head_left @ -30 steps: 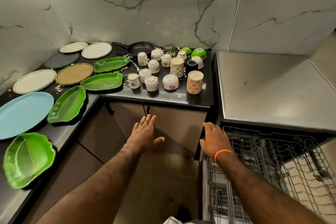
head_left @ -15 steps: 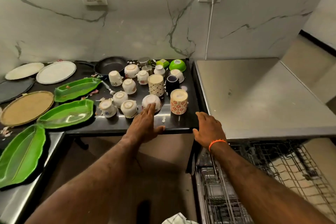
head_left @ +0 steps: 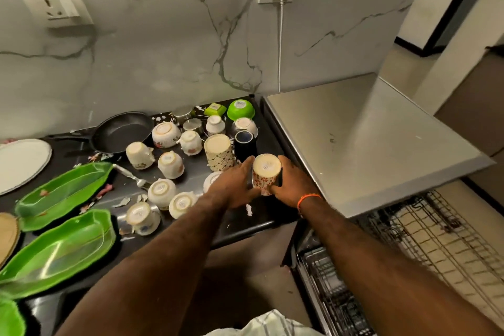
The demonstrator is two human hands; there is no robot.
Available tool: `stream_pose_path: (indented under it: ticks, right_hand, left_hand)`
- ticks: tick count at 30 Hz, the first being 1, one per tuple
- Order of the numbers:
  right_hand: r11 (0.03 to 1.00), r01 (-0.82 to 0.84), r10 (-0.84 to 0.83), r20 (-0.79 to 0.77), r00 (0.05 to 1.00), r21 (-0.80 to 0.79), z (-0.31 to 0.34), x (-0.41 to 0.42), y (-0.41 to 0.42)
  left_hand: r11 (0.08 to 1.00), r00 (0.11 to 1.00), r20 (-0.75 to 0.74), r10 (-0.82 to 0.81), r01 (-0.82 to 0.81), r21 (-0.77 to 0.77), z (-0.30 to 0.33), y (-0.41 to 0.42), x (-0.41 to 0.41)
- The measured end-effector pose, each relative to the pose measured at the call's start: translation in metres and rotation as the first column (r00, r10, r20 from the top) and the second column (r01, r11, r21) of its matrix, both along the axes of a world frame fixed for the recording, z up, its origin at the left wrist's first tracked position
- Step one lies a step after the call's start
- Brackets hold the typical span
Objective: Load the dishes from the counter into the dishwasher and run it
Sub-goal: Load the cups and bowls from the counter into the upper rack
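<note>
A: What could be knocked over from here?

B: The red-flowered mug is stood upside down near the counter front edge, just beside a dotted tumbler and a dark mug. If it is swung wide on lifting, those neighbours could be toppled.

A: How is it held?

B: It is flanked by the left hand and the right hand, fingers loosely extended against its sides; a firm grip cannot be confirmed, so a slip is judged possible.

A: And its look?

B: A cream base with a sticker is shown uppermost. The dishwasher rack is pulled out, well apart to the right.
</note>
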State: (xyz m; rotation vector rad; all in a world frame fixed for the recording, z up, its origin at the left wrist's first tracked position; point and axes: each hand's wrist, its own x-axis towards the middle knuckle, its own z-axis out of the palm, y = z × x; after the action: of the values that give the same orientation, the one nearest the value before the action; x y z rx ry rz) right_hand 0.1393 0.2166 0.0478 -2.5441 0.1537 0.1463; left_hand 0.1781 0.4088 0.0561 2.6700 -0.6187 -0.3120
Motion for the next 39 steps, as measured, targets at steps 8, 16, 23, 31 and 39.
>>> stream_pose_path:
  ticks: [8, 16, 23, 31, 39]
  right_hand:
    - [0.975, 0.165, -0.164, -0.019, 0.986, 0.147, -0.011, 0.006, 0.016]
    - [0.945, 0.228, -0.250, 0.069, 0.966, 0.235, -0.007, -0.022, 0.006]
    - [0.922, 0.321, -0.366, 0.214, 0.906, 0.219, 0.011, -0.075, -0.030]
    - [0.849, 0.491, -0.526, 0.235, 0.817, 0.193, 0.011, -0.168, -0.097]
    - [0.739, 0.647, -0.671, 0.110, 0.734, 0.187, -0.012, -0.269, -0.161]
  left_hand:
    - [0.994, 0.995, -0.001, -0.095, 0.095, -0.055, -0.004, -0.002, 0.029]
    - [0.970, 0.973, 0.102, -0.205, 0.216, -0.109, 0.007, -0.007, 0.029]
    - [0.914, 0.898, 0.299, -0.322, 0.377, -0.149, 0.021, -0.050, 0.002]
    - [0.773, 0.793, 0.247, -0.557, 0.603, -0.195, 0.026, -0.144, -0.053]
    - [0.598, 0.604, 0.149, -0.783, 0.797, -0.090, 0.002, -0.243, -0.120]
